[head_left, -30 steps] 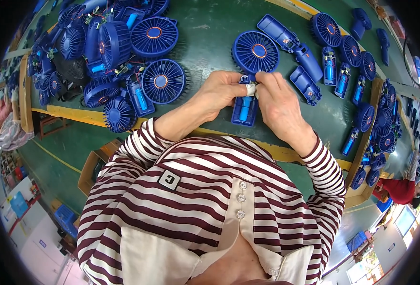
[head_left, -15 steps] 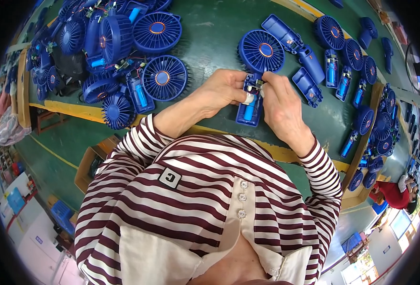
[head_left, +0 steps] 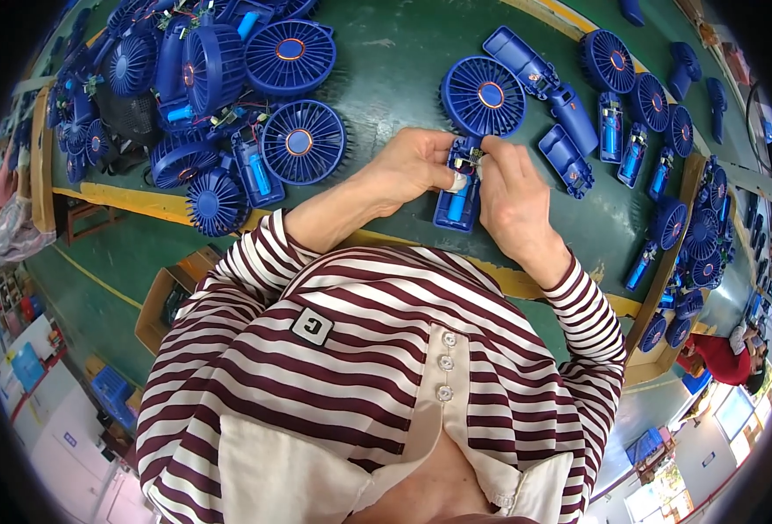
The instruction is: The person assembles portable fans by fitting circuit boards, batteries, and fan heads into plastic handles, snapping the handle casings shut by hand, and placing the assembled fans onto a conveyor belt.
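A blue handheld fan lies in front of me, its round fan head (head_left: 489, 96) pointing away and its handle (head_left: 443, 218) toward me. The handle is uncovered, showing a light-blue battery cell (head_left: 458, 205) and a small circuit board (head_left: 463, 155) near the neck. My left hand (head_left: 414, 168) grips the handle from the left, thumb and fingers around the board's end; the thumb tip wears a white covering. My right hand (head_left: 517, 196) is closed at the board's right edge, fingertips pinched together. Whatever lies between them is too small or hidden to make out.
Handle shells (head_left: 565, 157) lie right of the fan. Further right stand several uncovered fans (head_left: 611, 61) in a row, beside a wooden-edged box (head_left: 678, 218) of more fans. On the left a heap of fans (head_left: 185, 87) covers the green table (head_left: 386, 52). An open carton (head_left: 163, 306) stands below.
The fan head has shifted very slightly to the right. My right hand has moved a little down and left, its fingers still at the circuit board; my left hand keeps its grip.
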### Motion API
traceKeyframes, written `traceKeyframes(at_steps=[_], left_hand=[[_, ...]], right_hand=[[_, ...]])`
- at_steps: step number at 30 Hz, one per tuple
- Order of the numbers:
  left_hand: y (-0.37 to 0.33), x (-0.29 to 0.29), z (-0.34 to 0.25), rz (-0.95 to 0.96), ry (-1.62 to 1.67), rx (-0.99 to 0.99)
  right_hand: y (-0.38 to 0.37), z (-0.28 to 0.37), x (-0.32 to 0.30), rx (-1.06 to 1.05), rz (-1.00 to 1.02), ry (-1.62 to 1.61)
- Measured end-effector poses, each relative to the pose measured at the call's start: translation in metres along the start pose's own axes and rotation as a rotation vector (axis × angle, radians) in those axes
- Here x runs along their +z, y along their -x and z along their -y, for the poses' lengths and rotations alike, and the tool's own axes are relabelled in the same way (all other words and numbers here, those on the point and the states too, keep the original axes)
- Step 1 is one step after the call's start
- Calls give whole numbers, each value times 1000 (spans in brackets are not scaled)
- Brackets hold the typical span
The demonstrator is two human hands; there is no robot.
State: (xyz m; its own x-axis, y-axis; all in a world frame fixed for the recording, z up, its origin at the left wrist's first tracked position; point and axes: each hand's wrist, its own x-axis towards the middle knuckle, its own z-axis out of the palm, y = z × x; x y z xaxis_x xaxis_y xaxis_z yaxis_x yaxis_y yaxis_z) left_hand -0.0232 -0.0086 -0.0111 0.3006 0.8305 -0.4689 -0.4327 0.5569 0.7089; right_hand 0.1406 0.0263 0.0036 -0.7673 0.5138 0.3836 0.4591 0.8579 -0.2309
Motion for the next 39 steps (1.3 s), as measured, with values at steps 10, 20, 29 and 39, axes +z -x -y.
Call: traceKeyframes(at_steps=[10, 20, 29, 39], left_hand=[[-4, -5, 3, -8, 17, -33], [-1, 1, 4, -65, -126, 20], [-1, 2, 5, -88, -140, 44], [-8, -5, 3, -74, -42, -89]], right_hand=[[-4, -4, -4, -53, 51, -31], [-4, -3, -6, -72, 63, -65], [-5, 1, -4, -82, 63, -39], [-7, -4, -5, -29, -4, -109]])
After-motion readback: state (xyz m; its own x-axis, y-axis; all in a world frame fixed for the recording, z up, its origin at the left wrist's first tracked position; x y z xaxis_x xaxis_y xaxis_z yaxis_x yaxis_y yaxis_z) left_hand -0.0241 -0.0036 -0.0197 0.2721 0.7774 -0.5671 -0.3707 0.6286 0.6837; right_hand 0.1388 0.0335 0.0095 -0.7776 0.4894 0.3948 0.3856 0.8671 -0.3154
